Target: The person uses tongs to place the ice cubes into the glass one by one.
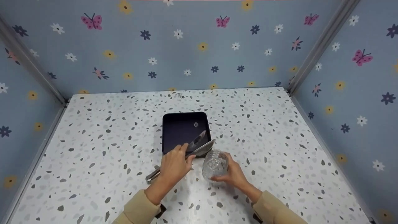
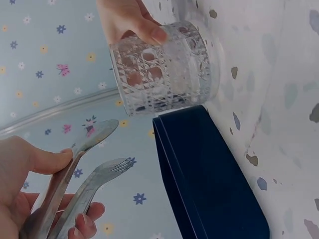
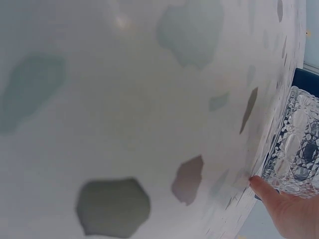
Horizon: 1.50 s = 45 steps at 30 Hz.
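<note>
My left hand (image 1: 174, 164) grips metal serving tongs (image 2: 65, 184), with one spoon-shaped end and one fork-shaped end standing apart. The tongs' ends reach over the near right part of a dark navy square tray (image 1: 164, 133). Inside the tray lies a small clear piece (image 1: 196, 124), too small to identify. Just right of the tray's near corner, my right hand (image 1: 233, 175) holds a clear patterned glass (image 1: 215, 166) by its side, thumb and fingers around it. In the left wrist view, nothing shows between the tongs' ends. The right wrist view shows only part of the glass (image 3: 299, 144).
A white speckled tabletop (image 1: 108, 149) lies under everything. Blue panels (image 1: 186, 43) with flowers and butterflies stand at the back and both sides, joined by grey corner strips (image 1: 323, 43).
</note>
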{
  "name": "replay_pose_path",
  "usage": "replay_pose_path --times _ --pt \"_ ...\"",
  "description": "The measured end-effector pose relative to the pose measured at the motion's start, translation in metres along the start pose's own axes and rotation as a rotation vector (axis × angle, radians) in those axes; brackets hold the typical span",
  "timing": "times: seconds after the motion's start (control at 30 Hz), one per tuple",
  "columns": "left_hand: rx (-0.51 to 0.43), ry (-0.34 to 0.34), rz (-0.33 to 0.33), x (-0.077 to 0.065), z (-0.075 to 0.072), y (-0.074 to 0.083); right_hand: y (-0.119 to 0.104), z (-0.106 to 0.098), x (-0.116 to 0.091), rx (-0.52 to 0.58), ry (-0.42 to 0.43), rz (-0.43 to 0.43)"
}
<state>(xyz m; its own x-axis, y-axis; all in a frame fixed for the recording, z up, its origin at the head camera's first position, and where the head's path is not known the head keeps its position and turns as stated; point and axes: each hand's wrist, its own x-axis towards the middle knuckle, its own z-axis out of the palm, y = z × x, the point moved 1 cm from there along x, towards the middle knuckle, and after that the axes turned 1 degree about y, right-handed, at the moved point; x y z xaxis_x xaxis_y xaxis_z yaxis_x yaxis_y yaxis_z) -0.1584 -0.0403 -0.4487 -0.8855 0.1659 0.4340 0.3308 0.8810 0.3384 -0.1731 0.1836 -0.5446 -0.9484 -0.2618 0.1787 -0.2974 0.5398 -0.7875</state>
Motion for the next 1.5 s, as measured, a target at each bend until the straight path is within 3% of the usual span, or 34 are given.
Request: replay_pose_path --times 0.27,0.6,1.03,1.5 --pt "0.017 0.016 -0.033 0.01 0.008 -0.009 0.0 0.0 -0.001 -0.021 0.002 0.021" --pt "0.056 -0.065 -0.118 0.027 0.02 -0.018 -0.001 0.0 -0.001 0.006 -0.001 0.021" --pt "0.088 -0.041 -0.14 0.046 0.035 -0.029 -0.001 0.0 -0.001 -0.012 0.003 0.002" --pt "0.138 -0.102 -0.205 0.067 0.054 -0.034 0.0 0.0 -0.001 -0.038 0.002 0.008"
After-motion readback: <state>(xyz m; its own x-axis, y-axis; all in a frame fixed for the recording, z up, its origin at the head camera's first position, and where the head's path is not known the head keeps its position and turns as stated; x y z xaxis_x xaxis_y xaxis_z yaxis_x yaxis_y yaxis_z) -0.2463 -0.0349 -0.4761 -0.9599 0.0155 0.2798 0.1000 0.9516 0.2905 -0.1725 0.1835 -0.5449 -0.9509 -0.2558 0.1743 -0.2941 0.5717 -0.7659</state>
